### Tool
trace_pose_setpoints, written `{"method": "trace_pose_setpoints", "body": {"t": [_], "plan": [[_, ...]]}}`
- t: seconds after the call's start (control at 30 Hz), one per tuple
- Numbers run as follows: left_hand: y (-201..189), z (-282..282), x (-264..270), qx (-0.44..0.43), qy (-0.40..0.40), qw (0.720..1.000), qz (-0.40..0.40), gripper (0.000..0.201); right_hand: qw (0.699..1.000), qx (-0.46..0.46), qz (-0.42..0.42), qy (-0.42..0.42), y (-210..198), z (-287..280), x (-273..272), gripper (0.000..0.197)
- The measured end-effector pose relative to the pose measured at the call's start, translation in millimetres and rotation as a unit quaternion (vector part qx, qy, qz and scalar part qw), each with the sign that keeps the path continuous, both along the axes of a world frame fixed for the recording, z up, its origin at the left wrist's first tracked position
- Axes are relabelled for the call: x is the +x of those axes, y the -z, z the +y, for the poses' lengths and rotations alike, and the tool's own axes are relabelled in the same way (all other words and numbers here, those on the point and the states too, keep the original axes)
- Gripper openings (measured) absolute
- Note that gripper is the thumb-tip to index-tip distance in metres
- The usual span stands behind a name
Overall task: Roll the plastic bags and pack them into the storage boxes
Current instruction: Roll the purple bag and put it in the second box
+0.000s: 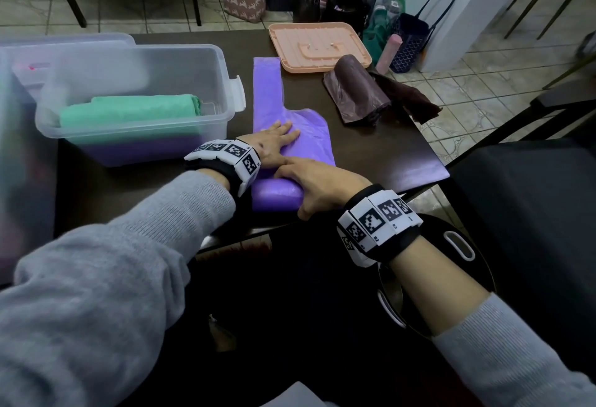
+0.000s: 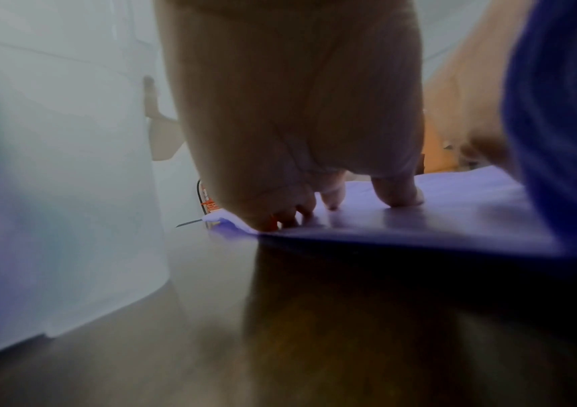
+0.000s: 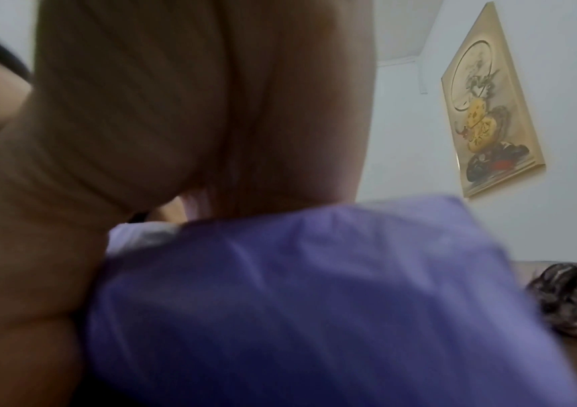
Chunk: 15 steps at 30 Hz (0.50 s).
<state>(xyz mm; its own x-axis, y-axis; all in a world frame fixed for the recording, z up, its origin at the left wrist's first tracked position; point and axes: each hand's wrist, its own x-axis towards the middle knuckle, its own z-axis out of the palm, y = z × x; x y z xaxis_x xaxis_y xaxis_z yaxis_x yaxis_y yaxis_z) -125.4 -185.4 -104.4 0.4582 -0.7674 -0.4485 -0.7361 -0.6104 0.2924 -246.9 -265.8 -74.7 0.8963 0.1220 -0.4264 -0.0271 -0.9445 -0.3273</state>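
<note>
A purple plastic bag (image 1: pixel 267 90) lies lengthwise on the dark table (image 1: pixel 380 148), its near end wound into a thick roll (image 1: pixel 277 193). My left hand (image 1: pixel 277 142) lies flat on the unrolled part just beyond the roll, straight fingers (image 2: pixel 398 192) pressing the purple sheet (image 2: pixel 454 214) down. My right hand (image 1: pixel 319 180) covers the roll's right end, fingers over the top and thumb against its near side; in the right wrist view the palm (image 3: pixel 175 110) sits on the purple roll (image 3: pixel 315 289). A clear storage box (image 1: pixel 206 61) at the left holds a green roll (image 1: pixel 129 110) over purple ones.
A brown roll of bags (image 1: pixel 358 93) lies right of the purple bag, with a loose brown piece (image 1: pixel 416 100) beside it. A peach lid (image 1: pixel 283 35) rests at the table's far edge. Another clear box (image 1: pixel 19 116) stands far left. A dark chair (image 1: pixel 516 197) is at the right.
</note>
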Motion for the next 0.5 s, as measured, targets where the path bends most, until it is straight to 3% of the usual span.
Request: {"method": "trace_pose_setpoints", "body": {"t": [0.2, 0.5], "plan": [[2.4, 1.1, -0.7, -0.006, -0.003, 1.000, -0.001, 0.073, 1.000, 0.025, -0.006, 0.012, 5.0, -1.9, -3.6, 0.074], [1.2, -0.9, 1.9, -0.011, -0.017, 1.000, 0.009, 0.070, 0.997, 0.040, -0.030, 0.058, -0.6, -10.0, -4.1, 0.065]]}}
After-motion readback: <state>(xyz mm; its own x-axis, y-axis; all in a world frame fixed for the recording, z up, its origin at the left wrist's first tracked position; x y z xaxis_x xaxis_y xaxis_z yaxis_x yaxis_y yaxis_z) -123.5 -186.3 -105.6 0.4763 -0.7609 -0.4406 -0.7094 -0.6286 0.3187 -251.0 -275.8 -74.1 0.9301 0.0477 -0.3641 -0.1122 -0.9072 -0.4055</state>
